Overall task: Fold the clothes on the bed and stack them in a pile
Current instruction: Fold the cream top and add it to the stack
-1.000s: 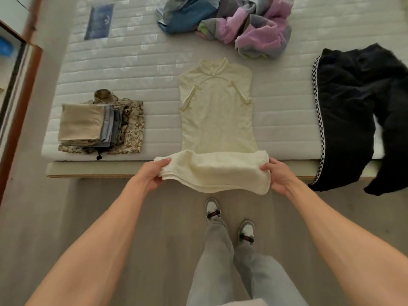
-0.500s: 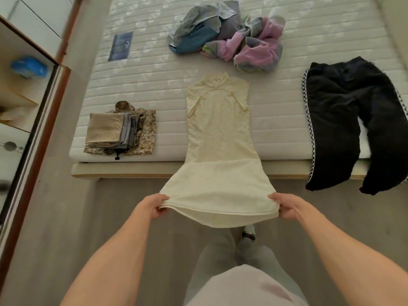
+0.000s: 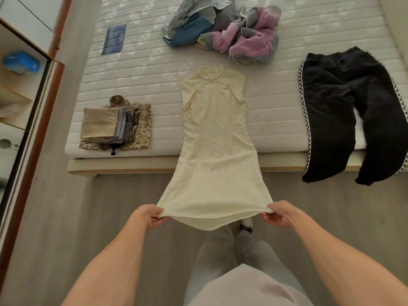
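A cream sleeveless dress lies with its collar end on the white mattress and its skirt stretched out past the bed's front edge over the floor. My left hand pinches the hem's left corner and my right hand pinches the right corner, holding the hem taut in the air. A pile of folded clothes, beige on top of grey and camouflage pieces, sits at the mattress's front left. Black trousers with checkered side stripes hang over the front right edge.
A crumpled heap of blue, grey and pink clothes lies at the back of the mattress. A blue label is on the mattress at the left. A wooden-framed cabinet stands along the left wall. My legs and shoes are below the hem.
The hem, bunched at the bed's edge a second ago, has been drawn back toward me and the skirt now hangs stretched flat. Both hands moved backward with it.
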